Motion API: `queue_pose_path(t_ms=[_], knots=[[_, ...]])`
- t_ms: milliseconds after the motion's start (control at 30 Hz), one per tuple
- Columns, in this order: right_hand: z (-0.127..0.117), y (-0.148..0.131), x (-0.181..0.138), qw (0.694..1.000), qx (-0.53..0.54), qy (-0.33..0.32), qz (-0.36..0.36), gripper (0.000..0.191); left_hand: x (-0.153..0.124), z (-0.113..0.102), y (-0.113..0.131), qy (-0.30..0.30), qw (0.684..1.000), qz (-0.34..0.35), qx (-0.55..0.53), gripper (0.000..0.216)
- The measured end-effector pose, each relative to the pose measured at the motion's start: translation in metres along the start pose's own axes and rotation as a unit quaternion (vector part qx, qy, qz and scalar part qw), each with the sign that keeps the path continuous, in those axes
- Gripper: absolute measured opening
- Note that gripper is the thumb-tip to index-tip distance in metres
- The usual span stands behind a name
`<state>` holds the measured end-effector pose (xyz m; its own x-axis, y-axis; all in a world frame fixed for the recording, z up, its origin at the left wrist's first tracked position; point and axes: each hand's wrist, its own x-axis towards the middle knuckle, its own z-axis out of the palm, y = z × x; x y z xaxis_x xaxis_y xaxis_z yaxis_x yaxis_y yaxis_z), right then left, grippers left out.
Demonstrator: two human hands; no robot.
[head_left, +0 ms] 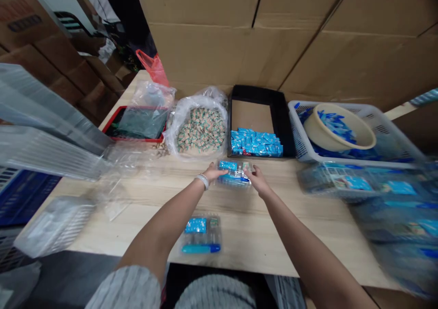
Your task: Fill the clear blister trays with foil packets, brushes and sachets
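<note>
Both my arms reach to the far side of the wooden table, with a clear plastic pack held between them. My left hand is closed on the pack's left end and my right hand is clamped on its right end. Inside the pack are a blue packet and a blue pen; the print on them is too small to read. A second pack of the same kind lies flat near my edge of the table. Just beyond my hands are a black tray of blue packets and a plastic bag of small wrapped pieces. To the right, a white basket holds a beige bowl.
</note>
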<state>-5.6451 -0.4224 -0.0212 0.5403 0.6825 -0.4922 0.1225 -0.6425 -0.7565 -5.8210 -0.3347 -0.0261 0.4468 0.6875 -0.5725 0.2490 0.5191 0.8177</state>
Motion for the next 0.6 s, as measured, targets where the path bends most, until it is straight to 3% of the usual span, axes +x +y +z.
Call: queue_pose_path(t_ms=[133,267,433,600], knots=[[0.0,-0.007,0.001,0.999,-0.04,0.013,0.003,0.084,-0.007,-0.001,0.0,0.03,0.996,-0.04,0.075,0.097],[-0.003,-0.005,-0.003,0.993,-0.108,0.043,-0.014,0.081,-0.013,-0.005,0.001,0.085,0.986,-0.02,0.143,0.076],[-0.003,-0.002,-0.014,0.959,-0.231,0.11,-0.124,0.048,-0.021,-0.012,0.007,0.129,0.97,0.053,0.198,0.023],[-0.001,-0.01,-0.024,0.949,-0.25,0.13,-0.14,0.034,-0.026,0.001,0.014,0.185,0.954,0.096,0.217,0.008]])
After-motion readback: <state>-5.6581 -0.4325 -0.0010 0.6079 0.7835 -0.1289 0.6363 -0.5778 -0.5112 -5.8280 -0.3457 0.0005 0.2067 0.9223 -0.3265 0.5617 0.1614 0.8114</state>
